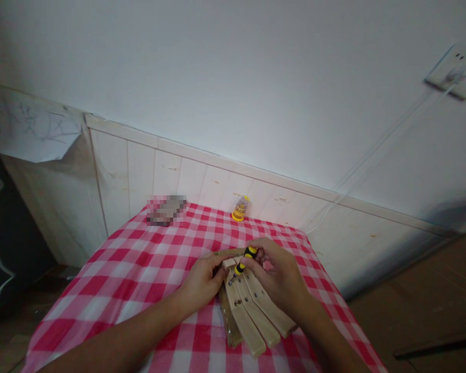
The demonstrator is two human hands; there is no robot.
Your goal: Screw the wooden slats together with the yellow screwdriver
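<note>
My right hand (pixel 274 267) is closed around a yellow and black screwdriver (pixel 241 267), held at a slant. Its metal tip points down to the left, at the upper part of a pale wooden piece (pixel 252 311). That piece is made of several slats with dark screws or holes along them. My left hand (pixel 204 280) grips the wooden piece at its upper left edge, with the fingertips by a small pale block (pixel 229 263). Brown material (pixel 229 321) shows under the slats on the left. Whether the tip sits in a screw I cannot tell.
A red and white checked cloth (pixel 140 280) covers the table. Near the wall stands a clear container with a yellow base (pixel 239 210). A blurred-out flat object (pixel 166 210) lies at the back left. A white cable runs down from a wall socket (pixel 454 72) at the right.
</note>
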